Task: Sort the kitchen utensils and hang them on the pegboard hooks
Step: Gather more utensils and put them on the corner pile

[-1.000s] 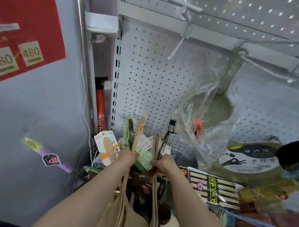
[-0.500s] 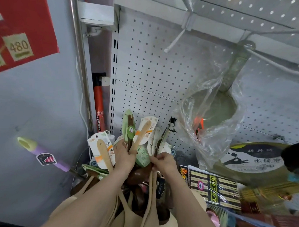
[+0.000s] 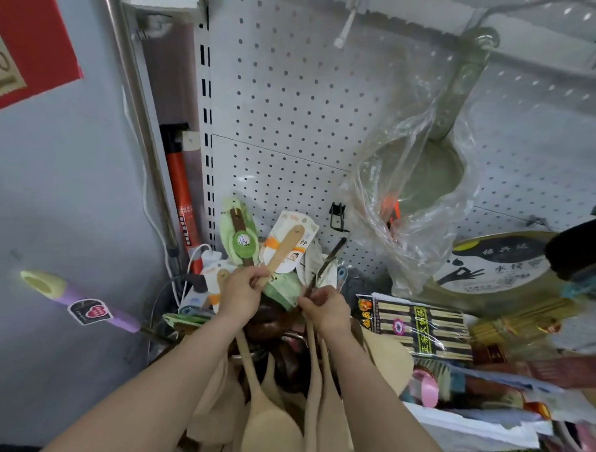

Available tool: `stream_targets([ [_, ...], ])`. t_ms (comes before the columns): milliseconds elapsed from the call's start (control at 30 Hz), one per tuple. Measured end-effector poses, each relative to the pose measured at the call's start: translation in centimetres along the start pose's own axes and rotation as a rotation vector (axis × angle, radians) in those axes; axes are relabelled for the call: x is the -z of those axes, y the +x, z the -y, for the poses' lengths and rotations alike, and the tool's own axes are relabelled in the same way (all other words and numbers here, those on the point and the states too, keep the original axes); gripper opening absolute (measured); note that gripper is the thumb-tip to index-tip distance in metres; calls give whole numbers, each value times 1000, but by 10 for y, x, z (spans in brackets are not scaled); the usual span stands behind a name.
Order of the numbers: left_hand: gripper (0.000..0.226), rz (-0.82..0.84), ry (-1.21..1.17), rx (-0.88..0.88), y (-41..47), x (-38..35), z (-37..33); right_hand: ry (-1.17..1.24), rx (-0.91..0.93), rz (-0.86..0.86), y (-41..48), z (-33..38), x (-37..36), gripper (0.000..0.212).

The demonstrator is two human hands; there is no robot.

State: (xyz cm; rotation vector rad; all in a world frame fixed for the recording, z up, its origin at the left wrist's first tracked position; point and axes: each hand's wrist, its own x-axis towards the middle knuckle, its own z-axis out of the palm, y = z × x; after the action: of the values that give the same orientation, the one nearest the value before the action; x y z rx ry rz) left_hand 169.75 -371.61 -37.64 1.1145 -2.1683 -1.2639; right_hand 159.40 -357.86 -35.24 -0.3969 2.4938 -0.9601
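The left hand [image 3: 239,298] has its fingers curled round the handle of a pale wooden spatula [image 3: 283,251]. The handle rises out of the top of the fist, up and to the right, and ends against a white and orange card. Just beside it, the right hand [image 3: 328,309] pinches a thin dark utensil [image 3: 326,265] between thumb and fingertips. Its stem slants up toward a small black hook [image 3: 338,215] on the white pegboard [image 3: 295,99] without reaching it. A green-carded utensil [image 3: 241,238] stands behind the left knuckles. Under both wrists a bundle of pale spatulas [image 3: 267,426] hangs with blades down, the handles running up into the hands; which hand holds which cannot be told. To the right, a clear plastic bag [image 3: 422,231] hangs against the pegboard. It holds a pale green ladle [image 3: 425,173] with its bowl low in the bag, and a small orange piece [image 3: 391,209] too blurred to name. Below the bag lies a flat packet of skewers [image 3: 418,328].
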Motion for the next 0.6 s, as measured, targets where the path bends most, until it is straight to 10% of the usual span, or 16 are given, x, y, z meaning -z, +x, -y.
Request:
stream_targets([
  [600,48,43,141,-40,-64,30,66,3,68,-139,-66,-7,-13,9],
])
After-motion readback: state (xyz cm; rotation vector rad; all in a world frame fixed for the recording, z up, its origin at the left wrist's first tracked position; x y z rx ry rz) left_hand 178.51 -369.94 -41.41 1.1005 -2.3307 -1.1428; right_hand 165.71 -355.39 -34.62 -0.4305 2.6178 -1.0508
